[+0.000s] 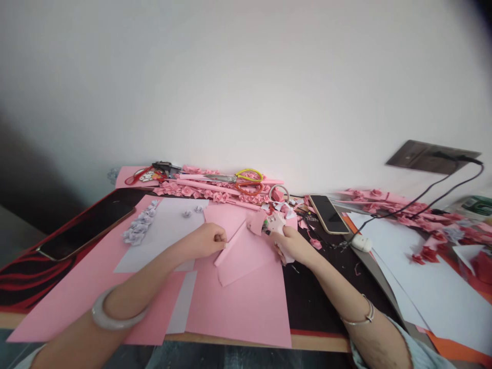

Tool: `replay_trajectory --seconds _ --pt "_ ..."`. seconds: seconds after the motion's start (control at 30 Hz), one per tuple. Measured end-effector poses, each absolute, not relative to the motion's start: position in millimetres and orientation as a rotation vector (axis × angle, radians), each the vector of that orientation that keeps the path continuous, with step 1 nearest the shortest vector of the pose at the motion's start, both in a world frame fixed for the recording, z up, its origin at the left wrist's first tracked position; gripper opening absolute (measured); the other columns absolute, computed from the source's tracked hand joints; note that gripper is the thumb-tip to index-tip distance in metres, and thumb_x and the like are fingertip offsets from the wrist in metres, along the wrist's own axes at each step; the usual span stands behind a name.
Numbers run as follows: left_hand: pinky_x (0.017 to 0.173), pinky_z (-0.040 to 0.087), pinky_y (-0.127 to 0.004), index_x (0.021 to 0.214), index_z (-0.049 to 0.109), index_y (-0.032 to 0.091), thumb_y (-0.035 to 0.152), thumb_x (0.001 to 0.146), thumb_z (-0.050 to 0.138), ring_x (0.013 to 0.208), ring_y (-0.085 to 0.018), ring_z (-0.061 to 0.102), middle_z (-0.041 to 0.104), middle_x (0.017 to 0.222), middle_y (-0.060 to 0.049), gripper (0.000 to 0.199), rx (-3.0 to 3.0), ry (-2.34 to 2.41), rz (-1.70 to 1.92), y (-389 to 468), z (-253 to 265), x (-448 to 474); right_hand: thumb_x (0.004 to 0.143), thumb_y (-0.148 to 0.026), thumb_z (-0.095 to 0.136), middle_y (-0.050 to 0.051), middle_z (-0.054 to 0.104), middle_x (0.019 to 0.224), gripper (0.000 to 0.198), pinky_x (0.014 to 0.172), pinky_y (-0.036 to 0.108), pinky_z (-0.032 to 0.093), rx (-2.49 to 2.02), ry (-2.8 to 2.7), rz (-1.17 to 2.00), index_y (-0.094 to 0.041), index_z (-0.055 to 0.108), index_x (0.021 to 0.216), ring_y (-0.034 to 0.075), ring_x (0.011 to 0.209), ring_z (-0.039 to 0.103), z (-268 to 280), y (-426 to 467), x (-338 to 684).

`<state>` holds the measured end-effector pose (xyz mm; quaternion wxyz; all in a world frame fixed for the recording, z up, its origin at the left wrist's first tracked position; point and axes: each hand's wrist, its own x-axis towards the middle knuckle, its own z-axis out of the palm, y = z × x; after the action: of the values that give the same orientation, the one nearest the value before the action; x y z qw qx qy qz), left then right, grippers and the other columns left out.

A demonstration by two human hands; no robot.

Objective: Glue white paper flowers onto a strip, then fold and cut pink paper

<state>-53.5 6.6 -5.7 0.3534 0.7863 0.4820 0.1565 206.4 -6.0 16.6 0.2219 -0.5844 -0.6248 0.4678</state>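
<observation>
My left hand (209, 240) is closed, its fingertips pinching the edge of a sheet of pink paper (246, 253) along a narrow rolled strip. The rolled edge (232, 241) runs slantwise up to the right. In my right hand (294, 243) is a white glue gun (275, 224) with dark and green marks, fingers wrapped round its handle. Its front end is over the upper right part of the pink paper. Larger pink sheets (238, 318) lie under both hands. A white sheet (172, 220) is left of my left hand, bearing small pale paper flowers (140, 225).
Scissors (246, 179) rest on pink paper flower stems (200, 192) along the wall. A dark phone (88, 225) lies left, another phone (329, 214) right. Black cords (423, 195) hang from the wall socket (430, 156). White sheets (434, 292) and red flowers (426, 254) lie far right.
</observation>
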Motion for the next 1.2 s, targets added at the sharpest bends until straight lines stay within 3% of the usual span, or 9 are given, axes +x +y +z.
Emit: replay_trajectory --seconds 1.2 --pt "0.047 0.028 -0.021 0.062 0.053 0.017 0.025 0.069 0.046 0.051 -0.011 0.041 0.046 0.054 0.003 0.013 2.030 1.241 0.410 5.2 -3.5 -52.5 0.079 -0.030 0.043 -0.001 0.050 0.041 0.028 0.033 0.019 0.034 -1.659 -1.720 1.198 -0.018 0.044 0.054 0.010 0.032 0.047 21.7 -1.7 203.1"
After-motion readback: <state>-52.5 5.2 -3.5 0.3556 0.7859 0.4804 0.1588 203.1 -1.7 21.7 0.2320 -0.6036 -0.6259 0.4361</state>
